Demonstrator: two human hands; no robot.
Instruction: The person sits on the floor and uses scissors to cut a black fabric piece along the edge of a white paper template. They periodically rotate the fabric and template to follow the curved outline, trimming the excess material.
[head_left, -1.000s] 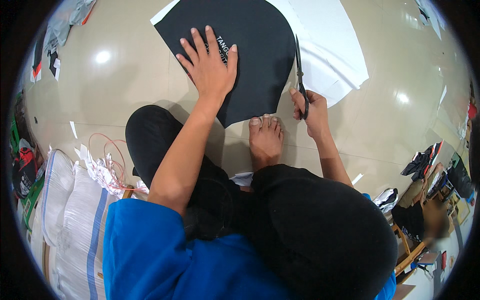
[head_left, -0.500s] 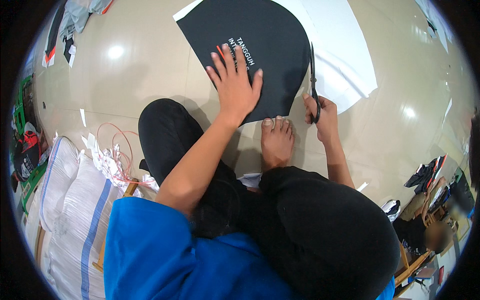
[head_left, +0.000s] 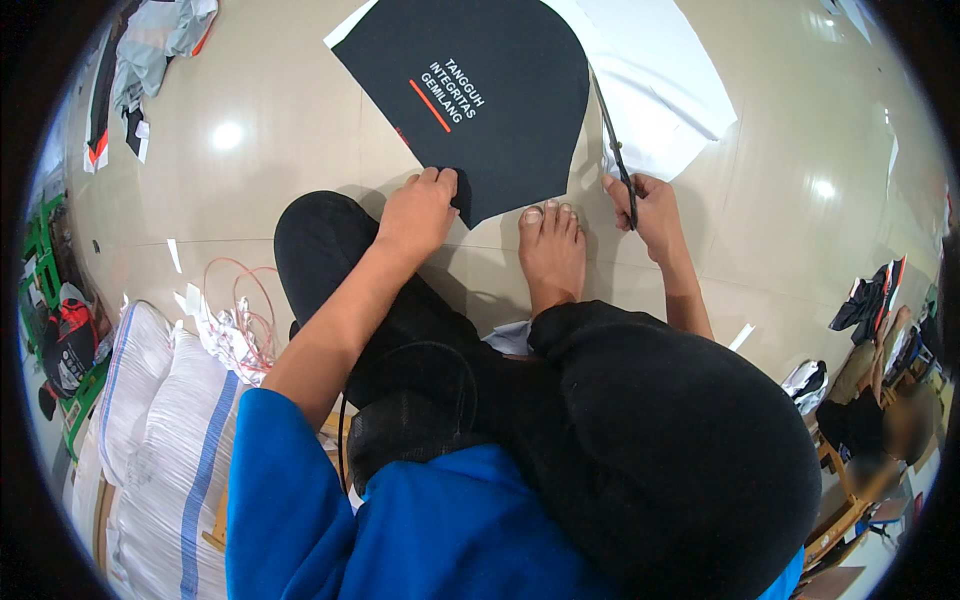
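Observation:
A black fabric panel (head_left: 500, 110) with pale lettering and a red-orange stripe lies on the floor in front of me. My left hand (head_left: 420, 208) is closed on its near-left edge, fingers pinching the cloth. Beneath the panel and out to its right spreads a white sheet (head_left: 655, 65), curved along its outer side. My right hand (head_left: 648, 215) grips black-handled scissors (head_left: 614, 140) by the loops. Their blades point away from me along the panel's right edge, over the white sheet, and look nearly together.
My bare foot (head_left: 551, 255) rests just below the panel. White sacks with blue stripes (head_left: 180, 440) stand at the left, near white scraps and pink cord (head_left: 240, 320). Grey and black cloth (head_left: 155, 45) lies far left. Another person (head_left: 870, 425) is at the lower right, beside wooden furniture.
My left hand has slid from flat on the lettering down to the panel's near-left edge and closed there. The lettering now shows fully. The scissors remain by the right edge.

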